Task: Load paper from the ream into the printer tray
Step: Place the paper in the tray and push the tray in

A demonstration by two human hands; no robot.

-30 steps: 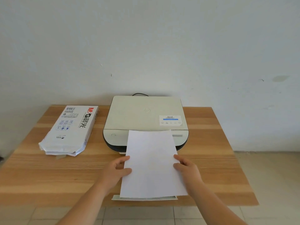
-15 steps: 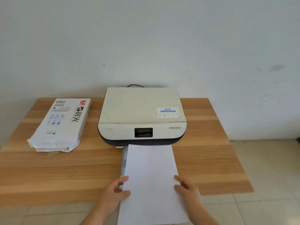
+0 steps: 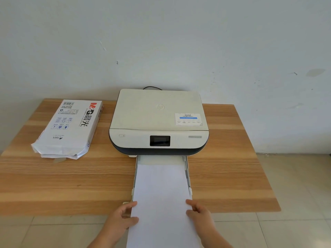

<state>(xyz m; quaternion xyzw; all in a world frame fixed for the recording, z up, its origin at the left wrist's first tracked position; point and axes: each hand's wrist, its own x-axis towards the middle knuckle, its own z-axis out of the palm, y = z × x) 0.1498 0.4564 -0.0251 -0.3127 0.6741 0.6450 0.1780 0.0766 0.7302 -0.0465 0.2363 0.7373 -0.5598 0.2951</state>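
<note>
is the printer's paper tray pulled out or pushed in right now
Pulled out. The pale plastic paper tray extends from under the white printer toward the wooden table's front edge, with the white paper stack lying in it.

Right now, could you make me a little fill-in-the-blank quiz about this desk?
1. The paper stack is held by ____ hands.
2. The opened ream lies to the ____ of the printer.
3. The tray sticks out from the printer's ____.
4. The table is made of ____.

Missing words: two; left; front; wood
</note>
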